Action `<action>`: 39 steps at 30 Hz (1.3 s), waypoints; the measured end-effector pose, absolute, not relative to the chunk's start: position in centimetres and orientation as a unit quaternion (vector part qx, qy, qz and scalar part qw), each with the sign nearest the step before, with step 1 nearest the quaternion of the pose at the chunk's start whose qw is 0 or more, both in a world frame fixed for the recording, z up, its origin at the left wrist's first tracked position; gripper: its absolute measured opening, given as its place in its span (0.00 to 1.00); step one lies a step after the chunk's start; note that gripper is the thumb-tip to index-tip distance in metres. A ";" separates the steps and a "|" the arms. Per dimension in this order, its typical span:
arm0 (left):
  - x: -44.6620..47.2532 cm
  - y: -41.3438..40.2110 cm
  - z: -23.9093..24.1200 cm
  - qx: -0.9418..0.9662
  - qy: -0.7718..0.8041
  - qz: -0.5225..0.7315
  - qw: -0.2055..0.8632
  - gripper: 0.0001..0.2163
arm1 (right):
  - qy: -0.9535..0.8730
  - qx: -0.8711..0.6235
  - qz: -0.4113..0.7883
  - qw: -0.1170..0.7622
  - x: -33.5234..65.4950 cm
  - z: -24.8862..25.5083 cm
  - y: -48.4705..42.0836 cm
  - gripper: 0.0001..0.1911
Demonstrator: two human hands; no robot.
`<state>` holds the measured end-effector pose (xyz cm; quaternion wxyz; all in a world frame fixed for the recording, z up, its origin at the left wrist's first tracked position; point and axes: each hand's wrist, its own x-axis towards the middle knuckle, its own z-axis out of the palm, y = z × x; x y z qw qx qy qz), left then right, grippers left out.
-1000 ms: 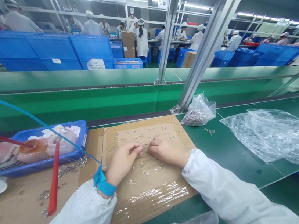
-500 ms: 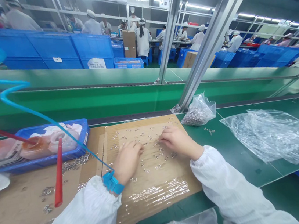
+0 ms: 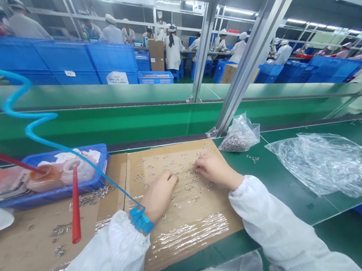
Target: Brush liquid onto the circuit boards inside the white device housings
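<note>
Small shiny metal pieces (image 3: 192, 200) lie scattered over a tape-covered cardboard sheet (image 3: 164, 256) in front of me. Over its left half, my left hand (image 3: 158, 193) has its thumb and fingertips drawn together; whatever may be between them is too small to make out. A blue wrist strap (image 3: 141, 219) with a coiled blue cord (image 3: 40, 116) is around that wrist. My right hand (image 3: 215, 169) is lower-knuckled and curled over the sheet's right part, fingertips pinched close to several of the pieces. What it holds, if anything, is hidden.
At left, a blue tray (image 3: 51, 197) holds bottles, with a red stick (image 3: 75, 208) jutting toward me. A clear bag of metal pieces (image 3: 238, 138) stands behind my right hand. Crumpled clear plastic (image 3: 323, 169) lies further right. A slanted metal post (image 3: 244, 61) rises behind. Co-workers sit beyond.
My left hand has shifted slightly to the right, its strap and cord moving along. My right hand has barely moved and stays curled over the sheet.
</note>
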<state>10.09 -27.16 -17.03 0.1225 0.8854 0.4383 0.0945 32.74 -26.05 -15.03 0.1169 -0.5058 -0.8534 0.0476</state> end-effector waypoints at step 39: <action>10.1 -27.3 -16.3 0.896 0.435 0.070 0.053 0.07 | -0.859 -0.461 0.104 0.199 31.5 -15.0 -26.3 0.03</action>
